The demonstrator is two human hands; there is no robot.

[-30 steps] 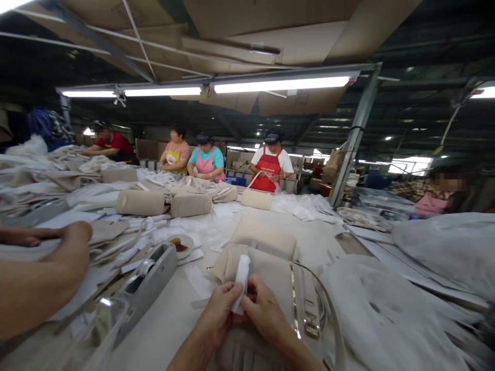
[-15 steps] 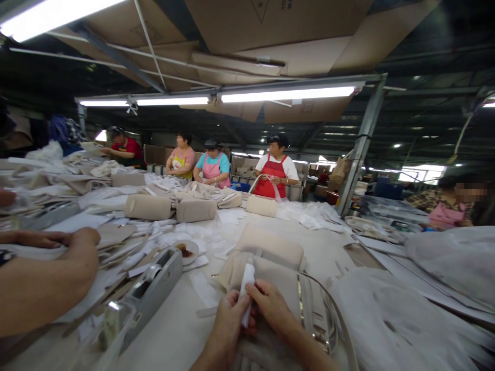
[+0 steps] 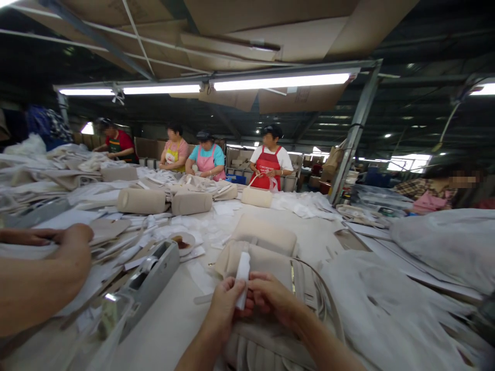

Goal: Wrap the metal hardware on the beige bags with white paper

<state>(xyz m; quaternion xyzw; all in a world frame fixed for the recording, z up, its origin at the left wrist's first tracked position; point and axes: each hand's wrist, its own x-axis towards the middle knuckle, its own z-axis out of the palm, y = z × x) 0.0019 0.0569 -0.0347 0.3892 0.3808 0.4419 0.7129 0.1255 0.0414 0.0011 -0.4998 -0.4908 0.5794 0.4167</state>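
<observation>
My left hand (image 3: 226, 301) grips a narrow white folded strip (image 3: 243, 270), apparently paper or tissue, that stands upright between thumb and fingers. Close against its right side is my right hand (image 3: 273, 294), fingers curled and pressed together; what they hold, if anything, is hidden. Both hands are over a beige bag (image 3: 266, 260) with a gold zipper (image 3: 293, 278) and a long strap (image 3: 333, 304) looping round its right side. Behind it lies another beige padded piece (image 3: 265, 234). My hands and forearms cover the bag's middle.
A grey tape dispenser (image 3: 160, 270) stands to the left, near a small dish (image 3: 184, 243) with brown contents. A co-worker's arm (image 3: 58, 273) reaches in at far left. White plastic bags (image 3: 371, 304) lie at right. Several people stand across the table, among beige bags (image 3: 191, 203).
The view has tipped down and shifted slightly. My right thumb and fingers have come away from the strip's face to its right side. My left hand still grips the strip.
</observation>
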